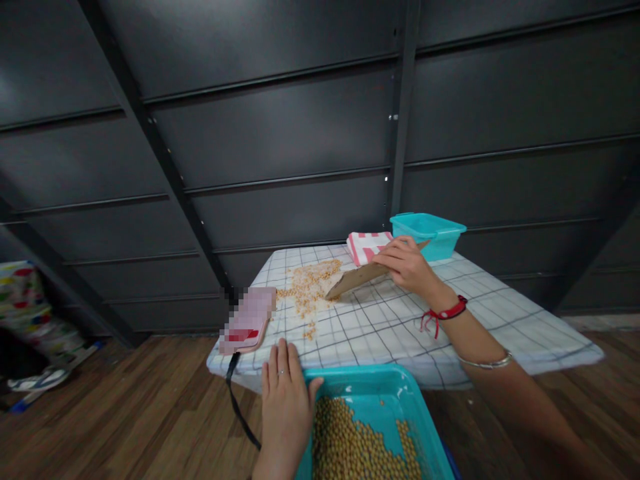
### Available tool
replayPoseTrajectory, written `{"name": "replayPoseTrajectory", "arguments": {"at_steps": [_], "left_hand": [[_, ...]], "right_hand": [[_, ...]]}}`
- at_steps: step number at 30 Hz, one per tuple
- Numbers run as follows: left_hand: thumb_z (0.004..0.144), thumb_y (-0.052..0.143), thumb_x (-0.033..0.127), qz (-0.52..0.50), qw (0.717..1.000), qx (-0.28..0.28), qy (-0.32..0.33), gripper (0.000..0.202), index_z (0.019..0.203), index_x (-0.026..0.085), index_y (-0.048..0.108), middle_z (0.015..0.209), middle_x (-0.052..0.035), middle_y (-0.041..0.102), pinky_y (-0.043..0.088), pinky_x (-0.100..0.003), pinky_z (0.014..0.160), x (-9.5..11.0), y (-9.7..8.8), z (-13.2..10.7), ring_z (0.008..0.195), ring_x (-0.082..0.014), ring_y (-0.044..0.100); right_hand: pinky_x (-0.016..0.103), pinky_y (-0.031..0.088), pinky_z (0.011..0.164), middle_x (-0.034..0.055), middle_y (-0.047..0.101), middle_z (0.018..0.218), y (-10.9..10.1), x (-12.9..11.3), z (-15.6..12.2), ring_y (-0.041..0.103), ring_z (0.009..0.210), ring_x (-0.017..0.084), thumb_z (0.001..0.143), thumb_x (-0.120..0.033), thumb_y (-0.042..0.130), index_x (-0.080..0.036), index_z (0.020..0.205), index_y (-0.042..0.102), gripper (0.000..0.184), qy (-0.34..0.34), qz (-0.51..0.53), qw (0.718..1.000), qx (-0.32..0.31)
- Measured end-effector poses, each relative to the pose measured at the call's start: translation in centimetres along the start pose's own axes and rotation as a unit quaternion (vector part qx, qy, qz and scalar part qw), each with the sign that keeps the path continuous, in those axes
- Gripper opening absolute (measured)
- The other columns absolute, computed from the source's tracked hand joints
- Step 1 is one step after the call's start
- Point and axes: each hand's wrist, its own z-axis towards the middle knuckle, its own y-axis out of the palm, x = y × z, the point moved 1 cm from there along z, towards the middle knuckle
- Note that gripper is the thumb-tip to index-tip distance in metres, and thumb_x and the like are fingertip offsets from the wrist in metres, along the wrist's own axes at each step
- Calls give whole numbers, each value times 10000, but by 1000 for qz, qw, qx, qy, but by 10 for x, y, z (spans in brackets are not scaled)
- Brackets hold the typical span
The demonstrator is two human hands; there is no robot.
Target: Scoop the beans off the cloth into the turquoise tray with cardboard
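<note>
My right hand point(406, 265) is closed on a flat piece of brown cardboard point(357, 279), tilted with its far edge down on the cloth. That edge touches a scattered patch of yellow beans point(315, 280) mixed with pale crumbs or powder. My left hand point(286, 393) lies with its fingers stretched out and close together near the table's front edge, thumb apart over the rim of a teal plastic tub point(407, 393). Inside the tub, in front of the table, is a layer of greenish-yellow beans point(345, 440), with bare bottom showing at the upper right.
A checked cloth point(390, 333) covers the table. A pink phone point(250, 320), partly blurred, lies at the left edge with a black strap point(235, 400) hanging down. Behind my right hand are a folded pink-and-white striped cloth point(365, 247) and a smaller teal bin point(440, 237). Dark panels rise behind.
</note>
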Motion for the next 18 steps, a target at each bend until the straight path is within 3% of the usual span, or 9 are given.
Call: {"name": "replayPoseTrajectory", "arguments": {"at_steps": [10, 18], "left_hand": [[861, 242, 455, -1, 1000, -2, 7, 617, 1191, -23, 453, 1203, -267, 520, 394, -509, 883, 1, -3, 3, 1137, -350, 446], [859, 213, 485, -9, 1000, -2, -9, 636, 1284, 36, 362, 1238, -232, 509, 357, -516, 929, 0, 2, 0, 1180, -324, 414]], "right_hand": [[386, 315, 829, -3, 646, 775, -2, 0, 0, 503, 779, 168, 750, -62, 424, -249, 889, 621, 305, -7, -6, 1000, -9], [367, 318, 818, 2, 645, 772, -21, -6, 6, 495, 761, 159, 758, -61, 424, -229, 883, 606, 277, -27, -27, 999, -8]]}}
